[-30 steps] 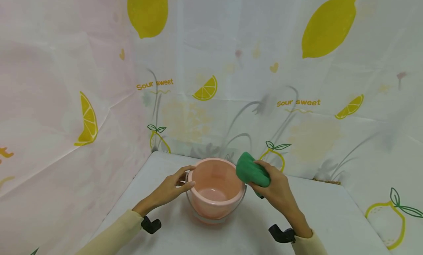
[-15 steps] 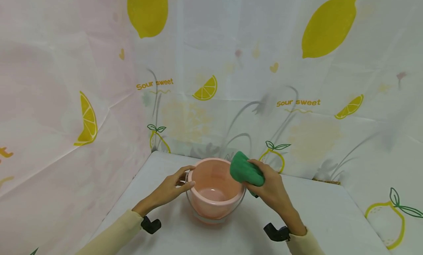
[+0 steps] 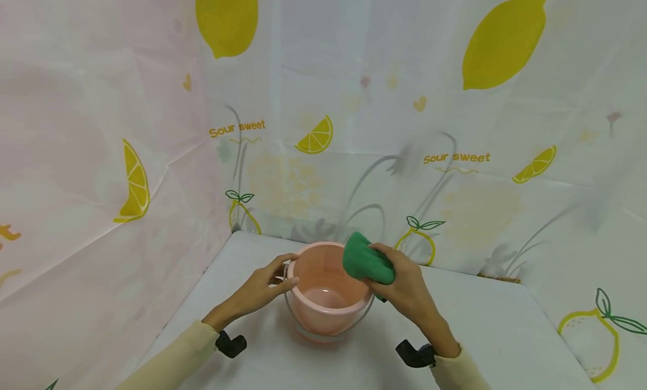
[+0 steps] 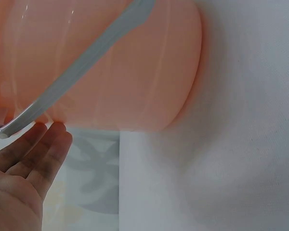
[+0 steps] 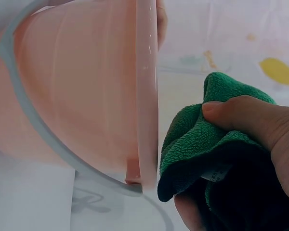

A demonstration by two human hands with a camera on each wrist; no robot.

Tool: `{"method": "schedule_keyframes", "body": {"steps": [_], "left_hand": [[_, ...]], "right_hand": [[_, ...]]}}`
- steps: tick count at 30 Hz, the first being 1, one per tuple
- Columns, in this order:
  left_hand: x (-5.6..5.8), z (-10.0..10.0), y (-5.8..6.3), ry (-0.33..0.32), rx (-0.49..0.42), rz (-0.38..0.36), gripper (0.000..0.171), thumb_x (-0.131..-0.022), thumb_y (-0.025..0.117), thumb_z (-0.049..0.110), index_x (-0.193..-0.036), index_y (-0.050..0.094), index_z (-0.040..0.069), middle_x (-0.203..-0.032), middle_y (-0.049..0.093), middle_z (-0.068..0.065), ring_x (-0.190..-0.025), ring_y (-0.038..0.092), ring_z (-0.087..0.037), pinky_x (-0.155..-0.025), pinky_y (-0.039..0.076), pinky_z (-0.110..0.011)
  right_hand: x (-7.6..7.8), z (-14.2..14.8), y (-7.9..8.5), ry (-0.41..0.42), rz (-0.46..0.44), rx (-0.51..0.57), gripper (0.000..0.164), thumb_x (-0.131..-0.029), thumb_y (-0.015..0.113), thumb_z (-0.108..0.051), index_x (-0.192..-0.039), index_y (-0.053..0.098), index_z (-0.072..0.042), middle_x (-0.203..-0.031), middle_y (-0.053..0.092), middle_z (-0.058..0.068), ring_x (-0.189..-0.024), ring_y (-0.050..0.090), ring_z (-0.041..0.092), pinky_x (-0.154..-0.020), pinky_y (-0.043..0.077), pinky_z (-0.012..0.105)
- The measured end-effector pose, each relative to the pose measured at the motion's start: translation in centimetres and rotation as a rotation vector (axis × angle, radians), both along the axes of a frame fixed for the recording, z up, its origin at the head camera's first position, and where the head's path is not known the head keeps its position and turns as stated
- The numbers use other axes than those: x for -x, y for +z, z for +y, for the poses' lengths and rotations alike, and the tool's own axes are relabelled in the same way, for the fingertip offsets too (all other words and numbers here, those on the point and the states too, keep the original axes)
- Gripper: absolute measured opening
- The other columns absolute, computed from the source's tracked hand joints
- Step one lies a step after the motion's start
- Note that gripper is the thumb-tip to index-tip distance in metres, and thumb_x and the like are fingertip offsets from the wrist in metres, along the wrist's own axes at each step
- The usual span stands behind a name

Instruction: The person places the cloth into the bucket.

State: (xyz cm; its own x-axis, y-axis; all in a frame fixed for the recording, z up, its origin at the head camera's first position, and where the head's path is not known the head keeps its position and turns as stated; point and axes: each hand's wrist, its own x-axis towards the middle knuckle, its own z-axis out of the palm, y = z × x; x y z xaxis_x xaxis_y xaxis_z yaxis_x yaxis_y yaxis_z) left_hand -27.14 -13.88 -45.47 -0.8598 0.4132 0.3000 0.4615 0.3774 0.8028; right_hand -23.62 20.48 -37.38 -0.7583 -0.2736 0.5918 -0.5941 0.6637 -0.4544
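A pink bucket (image 3: 323, 314) with a grey handle (image 4: 77, 72) stands upright on the white table. My left hand (image 3: 258, 289) holds its rim at the left, thumb and index finger over the edge. In the left wrist view, the other fingers (image 4: 48, 149) touch the outer wall. My right hand (image 3: 401, 277) grips a bunched green cloth (image 3: 365, 261) above the right side of the rim. In the right wrist view, the thumb presses on the cloth's fluffy green side, and a dark side with a small label shows underneath. The palm is hidden.
A white tabletop (image 3: 480, 328) spreads around the bucket. Behind it and to the left hang pale sheets (image 3: 313, 69) printed with lemons. The bucket's handle hangs down along its front. Black devices (image 3: 415, 353) sit on both wrists.
My right hand has shifted left with the green cloth, from beside the rim to partly over the bucket's mouth. My left hand and the bucket have stayed put.
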Motion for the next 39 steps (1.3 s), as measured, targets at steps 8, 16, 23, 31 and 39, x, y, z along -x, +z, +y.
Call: {"method": "schedule_keyframes", "body": {"steps": [8,16,23,31,39], "left_hand": [[0.1,0.0,-0.1,0.002,0.005,-0.008,0.054,-0.101,0.065,0.042,-0.151,0.045,0.034,-0.122,0.066,-0.001,-0.114,0.065,-0.017,-0.098,0.053,-0.043],[0.0,0.0,0.0,-0.004,0.008,-0.009,0.056,-0.102,0.065,0.042,-0.153,0.044,0.031,-0.124,0.066,-0.002,-0.115,0.064,-0.017,-0.099,0.053,-0.043],[0.0,0.0,0.0,0.000,0.010,-0.010,0.056,-0.102,0.065,0.042,-0.152,0.044,0.032,-0.122,0.066,-0.001,-0.114,0.064,-0.016,-0.099,0.053,-0.043],[0.0,0.0,0.1,0.007,0.011,-0.019,0.055,-0.101,0.065,0.043,-0.151,0.044,0.034,-0.127,0.066,-0.003,-0.115,0.064,-0.017,-0.099,0.052,-0.044],[0.1,0.0,-0.1,0.000,0.008,-0.025,0.055,-0.102,0.065,0.043,-0.152,0.044,0.034,-0.130,0.064,-0.005,-0.117,0.064,-0.020,-0.101,0.051,-0.046]], "right_hand": [[0.1,-0.6,-0.1,0.024,0.004,-0.006,0.072,-0.073,0.096,-0.014,-0.136,0.062,-0.017,-0.126,0.067,0.009,-0.107,0.063,0.025,-0.087,0.053,0.048],[0.1,-1.3,0.1,0.035,-0.016,0.000,0.071,-0.073,0.095,-0.014,-0.136,0.062,-0.019,-0.121,0.068,0.007,-0.103,0.063,0.022,-0.085,0.053,0.046],[0.3,-1.9,0.0,0.058,-0.020,0.004,0.071,-0.073,0.094,-0.015,-0.137,0.063,-0.018,-0.122,0.068,0.006,-0.103,0.062,0.021,-0.085,0.054,0.045],[0.5,-2.5,-0.1,0.064,-0.027,-0.006,0.071,-0.074,0.095,-0.016,-0.137,0.062,-0.020,-0.120,0.068,0.006,-0.101,0.062,0.021,-0.084,0.054,0.044],[0.5,-3.3,0.0,0.085,-0.043,-0.002,0.071,-0.074,0.094,-0.016,-0.138,0.062,-0.019,-0.122,0.067,0.007,-0.103,0.062,0.022,-0.085,0.053,0.045]]}}
